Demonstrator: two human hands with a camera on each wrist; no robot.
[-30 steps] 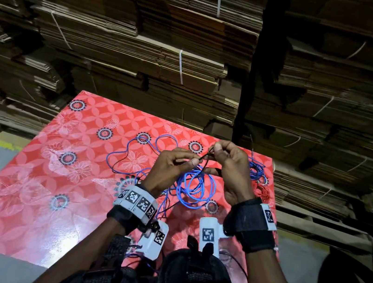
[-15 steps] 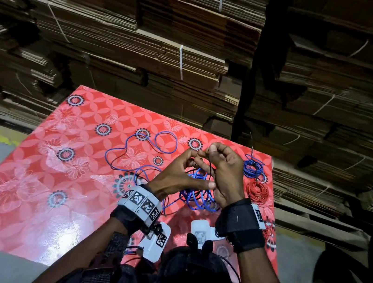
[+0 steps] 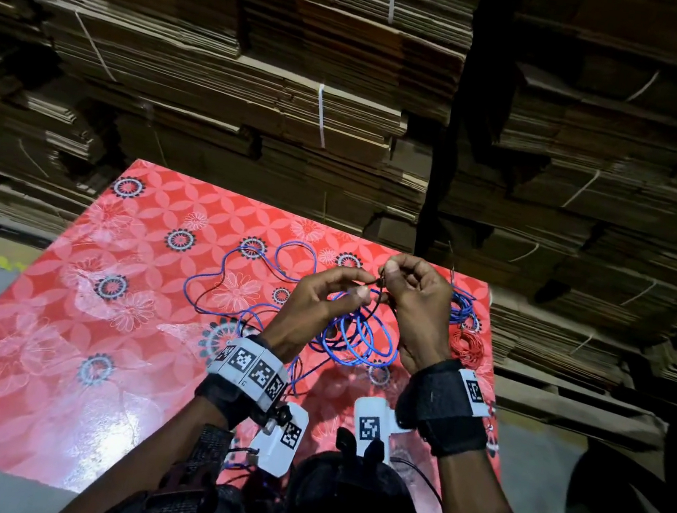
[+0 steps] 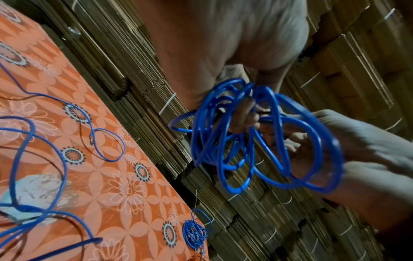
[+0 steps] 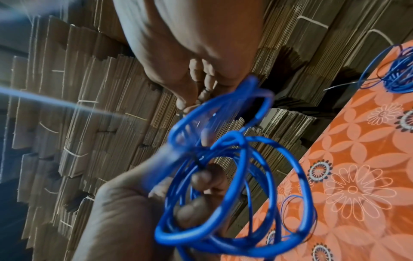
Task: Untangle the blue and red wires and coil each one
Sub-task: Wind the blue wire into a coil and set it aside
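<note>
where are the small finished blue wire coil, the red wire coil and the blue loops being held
small finished blue wire coil (image 3: 462,306), head view, on its bundled strands
red wire coil (image 3: 468,347), head view, middle of the windings
blue loops being held (image 3: 359,339), head view, on a hanging strand

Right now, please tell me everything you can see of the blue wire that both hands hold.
The blue wire is thin, with smooth, plastic-looking insulation. Part of it is gathered into several loose, uneven loops, held above the red floral table cover. The left hand and right hand pinch it at the top. Its free length trails in curves across the cover.
</note>
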